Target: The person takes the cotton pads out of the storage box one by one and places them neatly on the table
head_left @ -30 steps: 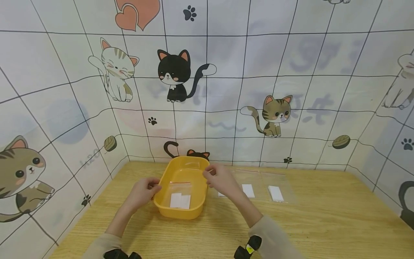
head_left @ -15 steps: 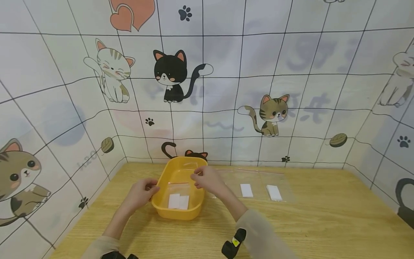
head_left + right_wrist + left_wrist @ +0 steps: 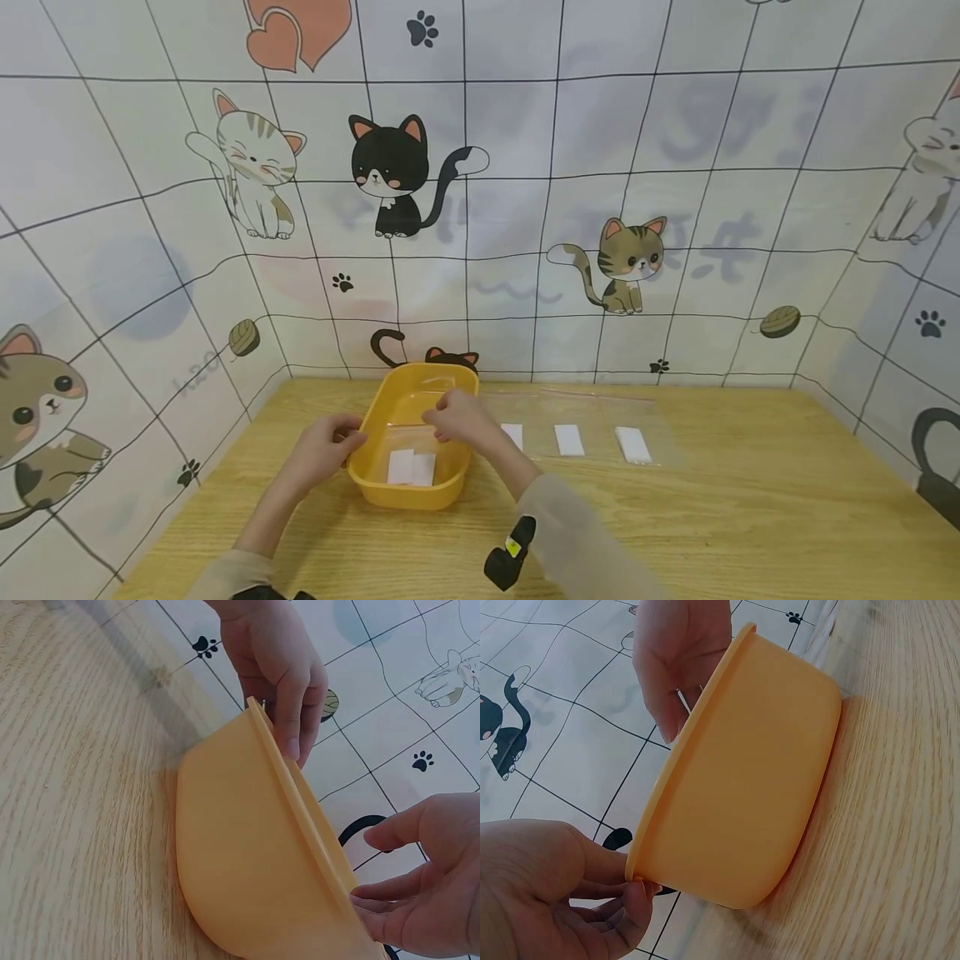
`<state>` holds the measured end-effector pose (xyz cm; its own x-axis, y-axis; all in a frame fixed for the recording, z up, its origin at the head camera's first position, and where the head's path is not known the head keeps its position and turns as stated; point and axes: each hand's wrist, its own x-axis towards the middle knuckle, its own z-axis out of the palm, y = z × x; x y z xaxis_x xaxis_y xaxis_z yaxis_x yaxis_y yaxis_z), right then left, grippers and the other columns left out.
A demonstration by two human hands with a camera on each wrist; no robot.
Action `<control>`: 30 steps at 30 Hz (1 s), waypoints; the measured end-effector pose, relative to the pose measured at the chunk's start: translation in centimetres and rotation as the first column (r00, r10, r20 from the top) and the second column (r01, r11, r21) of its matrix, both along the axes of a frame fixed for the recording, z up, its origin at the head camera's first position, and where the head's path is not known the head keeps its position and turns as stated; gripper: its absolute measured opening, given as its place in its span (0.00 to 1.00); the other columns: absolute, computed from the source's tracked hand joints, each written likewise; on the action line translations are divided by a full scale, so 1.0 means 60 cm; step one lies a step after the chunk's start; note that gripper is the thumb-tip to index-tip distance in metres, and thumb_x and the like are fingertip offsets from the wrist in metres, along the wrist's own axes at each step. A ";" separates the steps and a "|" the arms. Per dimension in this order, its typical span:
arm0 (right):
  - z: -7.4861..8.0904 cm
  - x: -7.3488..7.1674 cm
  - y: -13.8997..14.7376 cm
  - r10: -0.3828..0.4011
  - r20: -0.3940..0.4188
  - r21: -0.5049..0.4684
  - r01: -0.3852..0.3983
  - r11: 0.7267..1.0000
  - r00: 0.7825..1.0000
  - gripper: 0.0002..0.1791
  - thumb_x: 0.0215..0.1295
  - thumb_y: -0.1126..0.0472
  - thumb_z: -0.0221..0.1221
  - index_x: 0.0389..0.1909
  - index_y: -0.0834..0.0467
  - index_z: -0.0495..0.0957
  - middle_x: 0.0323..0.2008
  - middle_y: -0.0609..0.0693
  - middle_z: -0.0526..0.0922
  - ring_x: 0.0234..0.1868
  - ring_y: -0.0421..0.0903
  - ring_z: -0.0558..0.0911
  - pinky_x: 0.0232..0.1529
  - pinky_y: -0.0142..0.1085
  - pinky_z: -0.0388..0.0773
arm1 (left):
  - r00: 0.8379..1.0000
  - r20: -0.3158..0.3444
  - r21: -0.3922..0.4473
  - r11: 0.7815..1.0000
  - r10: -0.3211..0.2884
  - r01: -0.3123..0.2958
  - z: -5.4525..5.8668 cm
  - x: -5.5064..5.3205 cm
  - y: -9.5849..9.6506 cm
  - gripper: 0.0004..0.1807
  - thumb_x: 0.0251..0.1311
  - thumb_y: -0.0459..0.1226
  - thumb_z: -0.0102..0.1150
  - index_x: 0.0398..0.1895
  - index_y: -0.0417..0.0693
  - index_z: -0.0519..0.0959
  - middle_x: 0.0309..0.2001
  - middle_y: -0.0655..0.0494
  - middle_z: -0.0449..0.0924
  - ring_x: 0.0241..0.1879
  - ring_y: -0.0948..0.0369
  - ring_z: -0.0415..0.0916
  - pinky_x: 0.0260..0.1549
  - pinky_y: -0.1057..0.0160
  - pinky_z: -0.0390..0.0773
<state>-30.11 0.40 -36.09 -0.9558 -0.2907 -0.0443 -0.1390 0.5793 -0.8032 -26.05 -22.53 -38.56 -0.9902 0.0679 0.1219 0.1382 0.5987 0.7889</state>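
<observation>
1. While the left hand (image 3: 326, 450) reaches up from the lower left of the frame, its fingers and thumb pinch the rim of a yellow, round-cornered plastic basin (image 3: 408, 497); the left wrist view shows this grip at its lower left.
2. The left forearm slants up and rightward out of a beige sleeve (image 3: 232, 575) at the bottom edge.
3. The right hand (image 3: 461, 417) is over the right part of the basin, its wrist crossing above the right rim and its fingertips pointing left. In the right wrist view its digits are loosely bent, with a gap between the upper one and those below; whether they touch anything inside, I cannot tell.
4. The right forearm runs diagonally from the lower right, with a black device (image 3: 510, 554) at the sleeve.
5. The basin stands upright on the pale wooden table (image 3: 720, 500), left of the frame's centre. Two white rectangular pieces (image 3: 401, 467) lie in its near end, with clear plastic film (image 3: 411, 438) about them.
6. Right of centre, clear flat plastic bags (image 3: 596, 421) with white rectangular inserts (image 3: 568, 440) lie in a row.
</observation>
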 end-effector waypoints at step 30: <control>-0.023 -0.014 -0.044 -0.024 0.022 0.181 0.019 0.983 0.999 0.11 0.62 0.64 0.60 0.21 0.60 0.71 0.16 0.51 0.73 0.15 0.45 0.74 0.15 0.29 0.68 | 1.000 -0.019 0.010 1.000 -0.025 0.025 -0.005 -0.002 -0.004 0.14 0.69 0.28 0.57 0.52 0.24 0.77 0.40 0.45 0.82 0.38 0.51 0.79 0.30 0.62 0.82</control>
